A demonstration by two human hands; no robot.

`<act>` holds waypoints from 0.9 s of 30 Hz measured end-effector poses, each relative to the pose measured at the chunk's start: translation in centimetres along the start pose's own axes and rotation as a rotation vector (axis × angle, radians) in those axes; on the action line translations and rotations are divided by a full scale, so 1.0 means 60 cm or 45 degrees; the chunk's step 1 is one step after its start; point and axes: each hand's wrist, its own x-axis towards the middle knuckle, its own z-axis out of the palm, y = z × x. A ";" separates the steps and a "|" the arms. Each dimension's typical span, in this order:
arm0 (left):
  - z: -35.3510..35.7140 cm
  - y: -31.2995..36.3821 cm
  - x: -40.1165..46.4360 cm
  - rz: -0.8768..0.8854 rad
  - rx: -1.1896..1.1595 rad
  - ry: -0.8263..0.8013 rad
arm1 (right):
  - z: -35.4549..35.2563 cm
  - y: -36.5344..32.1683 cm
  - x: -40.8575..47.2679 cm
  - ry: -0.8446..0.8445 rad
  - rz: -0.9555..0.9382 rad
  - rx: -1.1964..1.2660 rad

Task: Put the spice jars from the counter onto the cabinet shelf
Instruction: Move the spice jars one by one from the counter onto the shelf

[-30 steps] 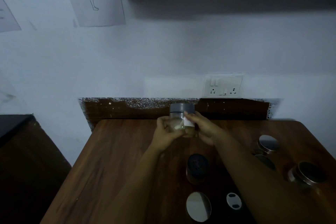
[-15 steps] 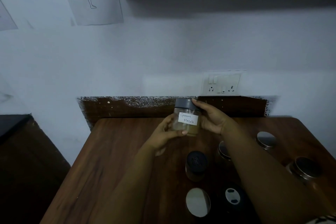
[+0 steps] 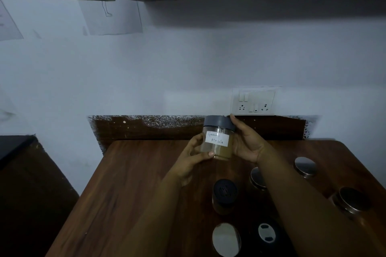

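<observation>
— Where are the two arms?

— Both bare forearms reach forward and converge ahead of the chest, the right one crossing in from the lower right corner.

— And the left hand (image 3: 195, 153)?

— Raised, palm turned inward, fingers curled round the jar (image 3: 217, 139), thumb tip pressed low on its front.

— The right hand (image 3: 245, 144)?

— It cups the jar's other side (palm open toward the glass), index finger stretched up along the lid's edge, the wrist bent slightly back

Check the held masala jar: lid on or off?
On. The grey lid caps the labelled jar, held above the counter by left hand and right hand.
</observation>
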 end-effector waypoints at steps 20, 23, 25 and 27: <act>0.086 0.096 -0.002 0.425 0.403 0.502 | 0.090 -0.076 -0.004 0.390 -0.160 -0.423; 0.119 0.174 -0.007 0.644 0.378 0.477 | 0.155 -0.137 -0.020 0.211 -0.420 -0.302; 0.133 0.234 -0.008 0.789 0.365 0.477 | 0.201 -0.186 -0.031 0.090 -0.610 -0.317; 0.145 0.293 -0.010 0.904 0.349 0.465 | 0.243 -0.233 -0.042 0.010 -0.761 -0.374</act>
